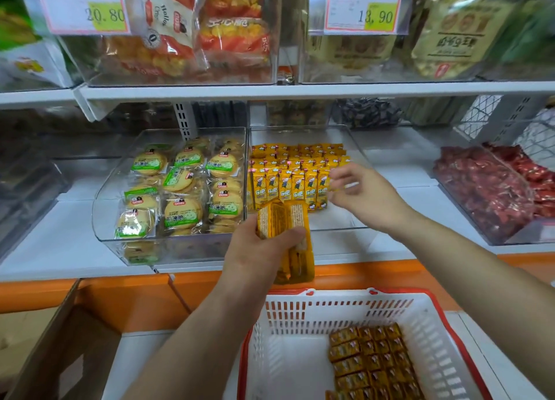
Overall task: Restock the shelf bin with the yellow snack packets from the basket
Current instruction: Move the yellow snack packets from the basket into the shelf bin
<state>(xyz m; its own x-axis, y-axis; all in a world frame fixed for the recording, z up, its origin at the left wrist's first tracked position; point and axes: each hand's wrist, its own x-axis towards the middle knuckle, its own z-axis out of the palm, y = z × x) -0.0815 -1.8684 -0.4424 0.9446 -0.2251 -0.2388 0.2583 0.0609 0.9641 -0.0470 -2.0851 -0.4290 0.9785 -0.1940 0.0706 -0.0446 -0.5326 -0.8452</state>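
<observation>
Gripping a stack of yellow snack packets in left hand, just before the shelf bin, as ready supply. Holding right hand, fingers loosely spread and empty-looking, at the front row right end, likely to extend it. More lying in basket.

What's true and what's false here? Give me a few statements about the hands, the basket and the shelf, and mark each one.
1. The left hand grips a stack of yellow snack packets. True.
2. The right hand is down in the basket. False: it is up at the shelf bin, by the front row of packets.
3. The basket is empty. False: loose yellow packets lie along its right side.
4. The neighbouring bin, left of the shelf bin, holds round biscuits in green-labelled wrappers. True.
</observation>
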